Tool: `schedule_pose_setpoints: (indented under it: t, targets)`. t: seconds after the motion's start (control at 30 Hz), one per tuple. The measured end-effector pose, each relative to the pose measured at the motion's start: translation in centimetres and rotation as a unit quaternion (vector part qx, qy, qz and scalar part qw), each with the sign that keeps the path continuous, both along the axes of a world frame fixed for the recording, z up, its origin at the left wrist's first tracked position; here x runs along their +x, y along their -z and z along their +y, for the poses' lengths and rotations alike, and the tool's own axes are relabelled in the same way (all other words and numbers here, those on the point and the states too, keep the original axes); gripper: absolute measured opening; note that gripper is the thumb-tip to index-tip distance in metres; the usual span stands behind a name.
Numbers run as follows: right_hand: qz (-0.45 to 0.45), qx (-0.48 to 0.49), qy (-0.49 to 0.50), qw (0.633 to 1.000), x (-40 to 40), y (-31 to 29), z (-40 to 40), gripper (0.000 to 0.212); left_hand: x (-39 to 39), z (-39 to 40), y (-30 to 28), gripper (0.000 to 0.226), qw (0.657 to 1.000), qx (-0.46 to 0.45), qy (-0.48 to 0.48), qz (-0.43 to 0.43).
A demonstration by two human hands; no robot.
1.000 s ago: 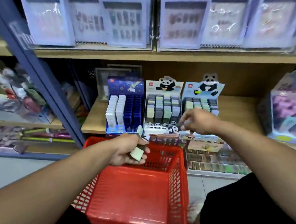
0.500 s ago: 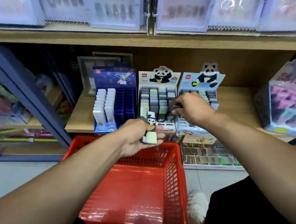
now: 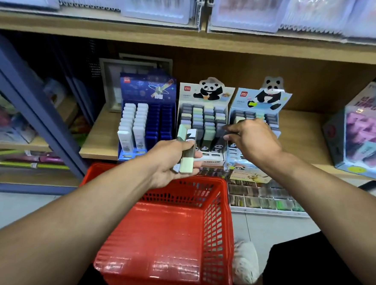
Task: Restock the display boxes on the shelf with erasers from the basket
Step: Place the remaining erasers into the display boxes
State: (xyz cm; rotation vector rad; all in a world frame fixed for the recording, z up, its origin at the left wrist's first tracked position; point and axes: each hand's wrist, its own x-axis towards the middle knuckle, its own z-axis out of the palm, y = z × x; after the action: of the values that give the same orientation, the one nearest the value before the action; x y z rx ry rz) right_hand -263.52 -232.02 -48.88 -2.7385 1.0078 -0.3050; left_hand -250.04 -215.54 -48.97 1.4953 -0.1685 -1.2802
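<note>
Left hand (image 3: 173, 163) palm-up over the far rim of the red plastic mesh basket (image 3: 167, 244), fingers and thumb curled round a small bunch of long slim erasers (image 3: 186, 152) in pale green and panda-print sleeves, ends sticking up toward the shelf. Left forearm comes in from the lower left, extended. Right hand (image 3: 252, 140) back-up, reaching forward over the seam between the two panda boxes; fingers bent downward at the slots, tips pointing left. Whether it pinches anything is unclear, fingertips blurred against the dark erasers. Right forearm comes in from the lower right.

Middle white panda-topped cardboard display box (image 3: 204, 119) sits on the light wooden shelf (image 3: 95, 142), rows mostly filled with grey, green and blue erasers. Just right, touching it, the pale blue panda-topped display box (image 3: 266, 105), partly hidden by the right hand. Left, the dark blue space-print display box (image 3: 147, 118) holds two columns of white erasers; its right columns look bare. Basket interior shows only red floor.
</note>
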Motion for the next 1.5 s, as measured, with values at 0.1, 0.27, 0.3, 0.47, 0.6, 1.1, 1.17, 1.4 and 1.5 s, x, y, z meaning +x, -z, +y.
schedule_pose_setpoints:
  t: [0.1,0.27,0.3,0.47,0.6,1.1,1.17,1.4,1.5]
  targets:
    - [0.006,0.003,0.002,1.000,-0.2,-0.1,-0.3,0.021,0.2,0.0,0.1,0.017,0.999,0.015,0.019,-0.035]
    - [0.017,-0.013,0.008,1.000,-0.1,0.1,-0.5,0.024,0.1,0.2,0.2,0.020,1.000,0.016,0.004,-0.017]
    - [0.023,-0.023,0.010,0.999,-0.1,0.1,-0.6,0.025,0.1,0.3,0.2,0.021,1.000,0.013,0.001,-0.007]
    - [0.047,-0.069,0.013,0.996,-0.2,-0.1,-0.7,0.027,0.5,0.3,0.2,0.024,1.000,-0.006,0.011,0.022]
    - [0.059,-0.066,0.005,0.996,0.0,-0.4,-0.9,0.029,0.3,0.4,0.0,0.026,0.999,-0.009,0.027,0.022]
    - [0.094,-0.114,-0.001,0.989,0.9,-0.1,0.2,0.027,0.7,0.5,-0.3,0.023,0.999,-0.013,0.030,-0.006]
    - [0.111,-0.138,0.008,0.984,1.0,0.2,-0.1,0.032,0.7,0.5,-0.2,0.024,0.999,-0.017,0.032,-0.002]
    - [0.049,-0.111,-0.003,0.993,0.8,0.5,0.4,0.028,0.6,0.6,-0.2,0.022,0.999,-0.019,0.033,-0.002]
    - [0.025,-0.095,-0.001,0.995,0.5,0.5,0.2,0.027,0.6,0.6,-0.2,0.021,0.999,-0.021,0.029,0.000]
